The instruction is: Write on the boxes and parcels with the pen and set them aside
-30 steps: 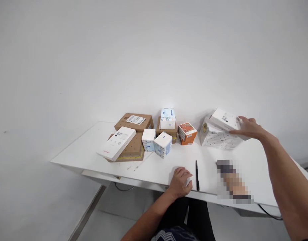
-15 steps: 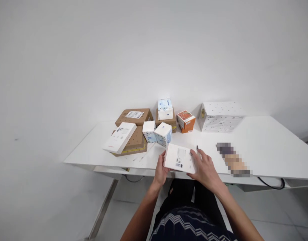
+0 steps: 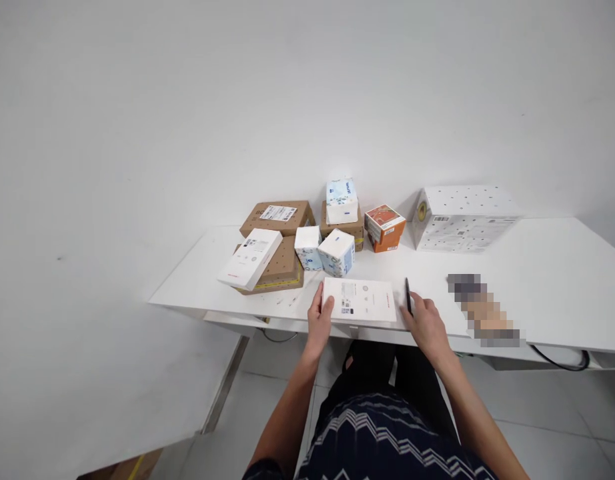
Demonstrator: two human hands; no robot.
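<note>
A flat white box (image 3: 360, 300) with printed labels lies near the table's front edge, its long side facing me. My left hand (image 3: 319, 325) is closed on its left end, thumb on top and fingers along the side. Just right of the box, my right hand (image 3: 427, 327) is closed around a slim black pen-like object (image 3: 408, 297), which points away from me. The fingers partly cover that object, so its exact kind is hard to make out.
Brown cartons (image 3: 277, 217) stand at the back left, with another white box (image 3: 251, 259) tilted on the front one. Several blue-and-white tissue packs (image 3: 337, 253), an orange box (image 3: 385, 228) and a large dotted white box (image 3: 462, 220) stand behind. A blurred-out item (image 3: 482, 310) lies right.
The white box has come down flat onto the table and turned level. My right hand has let go of it, moved right and taken hold of the black pen-like object.
</note>
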